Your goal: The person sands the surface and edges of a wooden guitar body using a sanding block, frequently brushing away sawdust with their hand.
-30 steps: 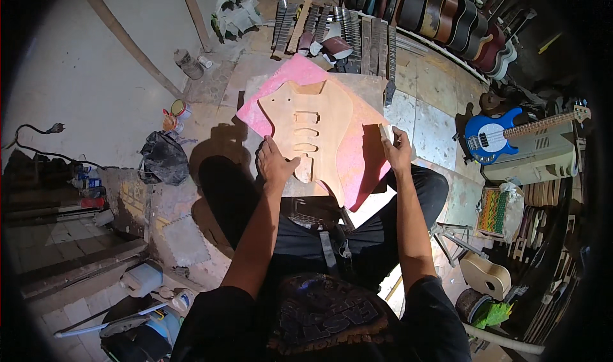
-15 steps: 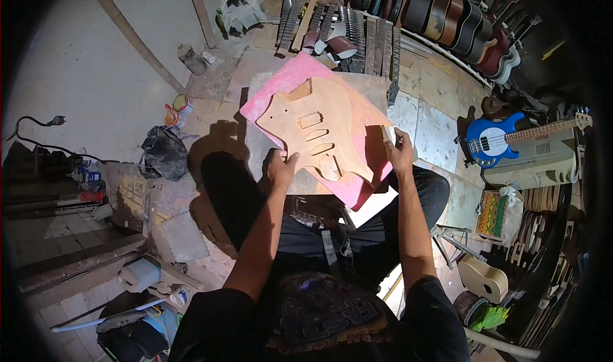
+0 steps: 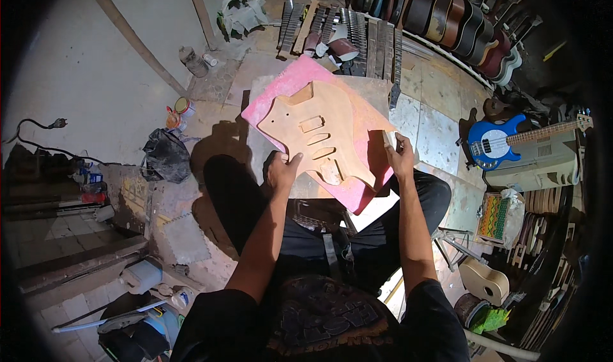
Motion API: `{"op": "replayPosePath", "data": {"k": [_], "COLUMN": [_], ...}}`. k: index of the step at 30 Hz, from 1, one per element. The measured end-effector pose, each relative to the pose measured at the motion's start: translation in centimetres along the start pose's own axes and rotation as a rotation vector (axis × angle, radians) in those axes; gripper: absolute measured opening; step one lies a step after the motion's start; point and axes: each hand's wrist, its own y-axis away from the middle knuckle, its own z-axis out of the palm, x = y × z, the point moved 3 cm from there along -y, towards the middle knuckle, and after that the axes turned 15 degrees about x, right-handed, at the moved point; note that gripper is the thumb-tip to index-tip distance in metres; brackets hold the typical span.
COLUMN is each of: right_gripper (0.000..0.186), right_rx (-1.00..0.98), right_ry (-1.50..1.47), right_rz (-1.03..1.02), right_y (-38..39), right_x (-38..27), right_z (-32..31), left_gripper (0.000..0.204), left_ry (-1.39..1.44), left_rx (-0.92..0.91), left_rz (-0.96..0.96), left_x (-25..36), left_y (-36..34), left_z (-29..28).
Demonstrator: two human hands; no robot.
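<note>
An unfinished wooden electric guitar body (image 3: 341, 122) lies flat in front of me, with cut-out pickup slots and a control cavity. Under it is a pink board (image 3: 268, 104), turned at an angle. My left hand (image 3: 283, 170) grips the body's near left edge, thumb on top, its other fingers partly hidden. On the right, my right hand (image 3: 401, 157) pinches a small pale block (image 3: 388, 138) between thumb and fingers. That block is held just off the guitar body, over the right corner of the pink board, where a dark shadow falls.
Several slotted fretboards (image 3: 367, 46) and folded sandpaper (image 3: 345, 49) lie beyond the board. A blue bass guitar (image 3: 495, 143) rests at the right, below a rack of guitar bodies (image 3: 440, 17). A black bag (image 3: 167, 152) and a tin can (image 3: 184, 105) stand on the left.
The whole view has shifted very slightly. The block in my right hand has tilted a little; my left hand keeps its place on the guitar body.
</note>
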Motion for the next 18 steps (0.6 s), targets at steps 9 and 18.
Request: {"op": "replayPosePath", "data": {"k": [9, 18], "right_gripper": [0.045, 0.038], "right_rx": [-0.02, -0.087], "right_ry": [-0.025, -0.306], "right_rz": [0.101, 0.555], "right_y": [0.8, 1.8], "right_x": [-1.3, 1.6], "right_z": [1.5, 1.6], "left_gripper": [0.059, 0.076], "left_ry": [-0.105, 0.012], "left_rx": [0.11, 0.011], "left_rz": [-0.01, -0.002], "left_x": [-2.0, -1.8], "left_y": [-2.1, -1.1], "left_z": [1.5, 1.6]}}
